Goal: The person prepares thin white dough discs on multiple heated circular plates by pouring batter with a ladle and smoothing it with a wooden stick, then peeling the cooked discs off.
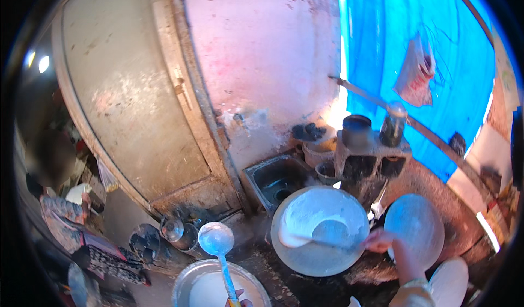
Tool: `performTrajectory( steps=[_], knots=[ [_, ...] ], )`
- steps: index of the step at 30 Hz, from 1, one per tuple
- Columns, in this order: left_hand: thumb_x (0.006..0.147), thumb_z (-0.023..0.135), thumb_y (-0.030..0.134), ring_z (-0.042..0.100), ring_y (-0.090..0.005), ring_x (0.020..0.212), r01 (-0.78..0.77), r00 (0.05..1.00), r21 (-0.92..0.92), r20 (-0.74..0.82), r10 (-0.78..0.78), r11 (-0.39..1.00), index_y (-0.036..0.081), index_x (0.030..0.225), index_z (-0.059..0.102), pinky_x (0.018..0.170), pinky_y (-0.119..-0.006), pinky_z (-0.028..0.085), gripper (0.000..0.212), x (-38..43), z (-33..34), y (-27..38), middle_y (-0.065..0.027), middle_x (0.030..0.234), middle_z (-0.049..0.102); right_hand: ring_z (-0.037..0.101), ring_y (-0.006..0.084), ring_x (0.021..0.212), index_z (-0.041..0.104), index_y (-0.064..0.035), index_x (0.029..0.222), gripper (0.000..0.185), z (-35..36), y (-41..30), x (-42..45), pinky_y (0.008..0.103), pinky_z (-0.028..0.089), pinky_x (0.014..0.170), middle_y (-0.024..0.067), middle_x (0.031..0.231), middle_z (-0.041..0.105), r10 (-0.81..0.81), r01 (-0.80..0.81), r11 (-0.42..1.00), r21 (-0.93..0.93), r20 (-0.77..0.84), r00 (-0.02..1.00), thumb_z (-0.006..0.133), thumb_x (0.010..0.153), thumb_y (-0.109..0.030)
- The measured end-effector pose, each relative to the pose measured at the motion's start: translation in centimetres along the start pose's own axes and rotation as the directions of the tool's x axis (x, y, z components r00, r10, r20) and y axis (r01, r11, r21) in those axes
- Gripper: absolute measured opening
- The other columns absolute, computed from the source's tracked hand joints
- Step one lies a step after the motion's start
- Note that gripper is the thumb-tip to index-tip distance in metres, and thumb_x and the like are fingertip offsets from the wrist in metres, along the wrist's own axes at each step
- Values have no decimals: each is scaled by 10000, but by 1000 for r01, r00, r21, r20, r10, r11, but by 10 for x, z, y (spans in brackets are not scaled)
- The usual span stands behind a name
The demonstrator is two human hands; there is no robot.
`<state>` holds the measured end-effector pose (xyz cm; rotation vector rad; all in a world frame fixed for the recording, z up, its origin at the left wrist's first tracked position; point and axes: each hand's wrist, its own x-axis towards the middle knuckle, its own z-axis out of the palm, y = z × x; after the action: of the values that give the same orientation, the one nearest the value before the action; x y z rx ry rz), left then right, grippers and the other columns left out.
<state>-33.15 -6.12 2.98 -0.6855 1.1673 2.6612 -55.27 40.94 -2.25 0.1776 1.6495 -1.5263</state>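
Note:
My left hand (240, 302), partly cut off by the bottom edge, grips the handle of a metal ladle (216, 238). The ladle's bowl is raised beyond a wide metal pot (179, 284), in which a white liquid (209, 288) stands. To the right, my right hand (380, 241) is closed around the end of a long, thin, blurred tool (333, 243). That tool reaches across a large round metal pan (319, 264). A thin white sheet of batter (305, 208) covers the pan's far and left side, leaving a bare grey patch nearer the tool.
A round metal lid or pan (415, 227) leans right of the pan, with a pale disc (450, 280) below it. Behind are a sink (262, 184) and a hollow block (372, 153) bearing containers. Metal pots (180, 233) stand left. Beyond the door (131, 94) sits a person (61, 221).

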Motion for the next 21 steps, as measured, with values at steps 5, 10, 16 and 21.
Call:
performTrajectory(
  steps=[5, 10, 16, 21],
  knots=[
    [803, 487, -3, 397, -54, 452, 87, 979, -229, 201, -40, 970, 120, 1347, 256, 356, -156, 323, 604, 17, 20, -1, -44, 961, 473, 360, 68, 340, 629, -50, 867, 176, 1, -25, 64, 216, 220, 300, 1, 525, 493, -167, 220, 970, 106, -369, 914, 684, 750, -170],
    [820, 495, 19, 399, -61, 439, 201, 975, -434, 178, -135, 878, 143, 1362, 234, 351, -160, 316, 614, 1, 9, 0, -47, 910, 461, 374, 65, 351, 645, -59, 938, 204, 32, -14, 28, 218, 216, 301, -9, 553, 514, 39, -40, 999, 13, 62, 997, 686, 747, -120],
    [787, 432, -63, 380, -48, 421, 188, 982, -375, 89, -166, 908, 154, 1368, 223, 339, -163, 317, 655, 10, 20, 0, -39, 893, 453, 364, 48, 357, 657, -70, 900, 177, 10, -42, 48, 202, 220, 312, -5, 535, 511, -136, 157, 986, 61, -264, 955, 681, 754, -167],
    [791, 428, -58, 378, -40, 429, 213, 973, -382, 166, -160, 899, 155, 1360, 239, 340, -155, 324, 636, 13, 12, -18, -30, 887, 454, 376, 56, 379, 648, -94, 960, 280, 43, -18, 41, 212, 255, 326, -13, 565, 515, -58, 58, 987, -152, 3, 998, 724, 722, -220]
  ],
)
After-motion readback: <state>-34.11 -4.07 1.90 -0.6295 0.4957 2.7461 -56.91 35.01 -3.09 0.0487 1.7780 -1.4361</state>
